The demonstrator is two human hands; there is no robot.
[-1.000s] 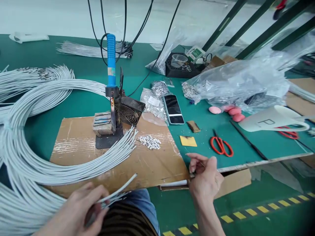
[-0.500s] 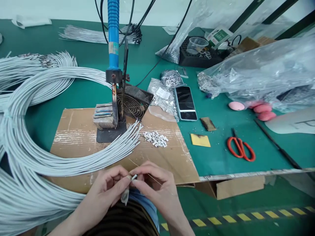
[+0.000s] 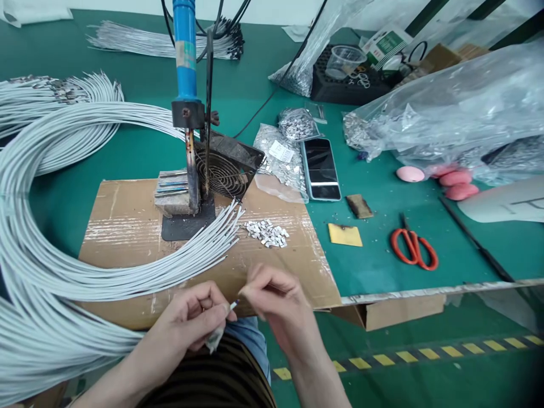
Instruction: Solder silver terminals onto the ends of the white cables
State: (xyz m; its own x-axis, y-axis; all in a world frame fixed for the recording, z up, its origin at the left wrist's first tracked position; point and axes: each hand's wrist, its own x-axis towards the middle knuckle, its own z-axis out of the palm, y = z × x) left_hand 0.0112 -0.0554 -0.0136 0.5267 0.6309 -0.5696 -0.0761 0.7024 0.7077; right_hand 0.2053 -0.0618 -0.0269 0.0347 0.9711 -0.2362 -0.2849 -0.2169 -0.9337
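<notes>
My left hand (image 3: 198,317) is closed in a pinch. From between its thumb and finger pokes the short white end of a cable (image 3: 233,306) with a dark tip. A crumpled whitish scrap (image 3: 213,341) hangs below those fingers; its kind is unclear. Just right of the cable end, my right hand (image 3: 276,294) has thumb and fingertips pressed together. Whatever they hold, if anything, is too small to make out. Beyond the hands, a bundle of white cables (image 3: 140,277) ends beside a pile of small white-and-metal pieces (image 3: 267,233) on the cardboard (image 3: 297,272).
Behind the cable ends stands a blue-handled soldering iron (image 3: 185,68) on a stand, with a black fan (image 3: 227,170) beside it. To the right lie a phone (image 3: 321,170), a yellow sponge (image 3: 344,234), red-handled scissors (image 3: 413,248) and a black rod (image 3: 478,241).
My right hand has drawn away from the left, up and to the right. Thin strands seen near it earlier no longer show. The whole view has shifted slightly.
</notes>
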